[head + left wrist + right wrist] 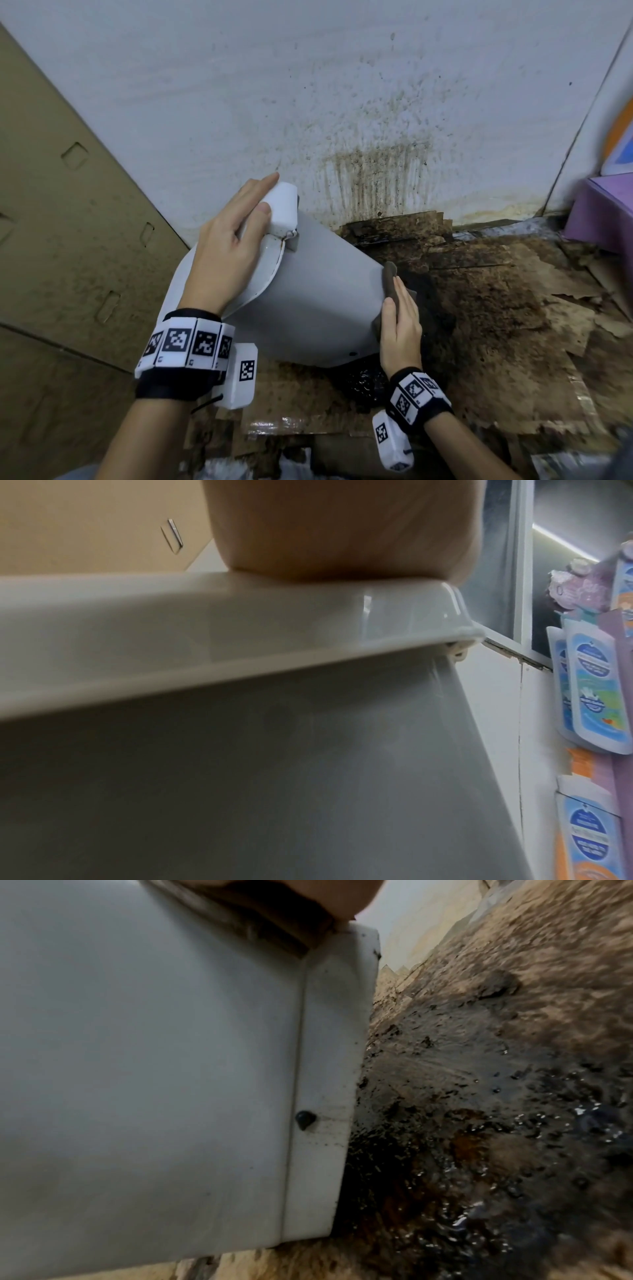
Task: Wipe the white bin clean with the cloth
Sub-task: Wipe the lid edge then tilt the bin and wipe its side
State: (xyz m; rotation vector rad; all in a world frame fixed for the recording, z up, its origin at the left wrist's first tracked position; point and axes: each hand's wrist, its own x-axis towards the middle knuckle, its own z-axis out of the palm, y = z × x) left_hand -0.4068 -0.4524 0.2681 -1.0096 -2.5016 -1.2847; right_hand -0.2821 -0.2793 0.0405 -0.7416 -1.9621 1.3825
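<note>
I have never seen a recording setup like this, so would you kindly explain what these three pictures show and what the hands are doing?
No machine here: a person wears a head camera and one camera on each wrist, on the patterned bands. The large picture is the head view. The left hand steadies the tilted white bin by its lid. The right hand presses a dark cloth flat against the bin's lower end. The other two pictures are the wrist views, close against the bin's side. Underneath lies stained, wet cardboard, with a splattered wall behind.
</note>
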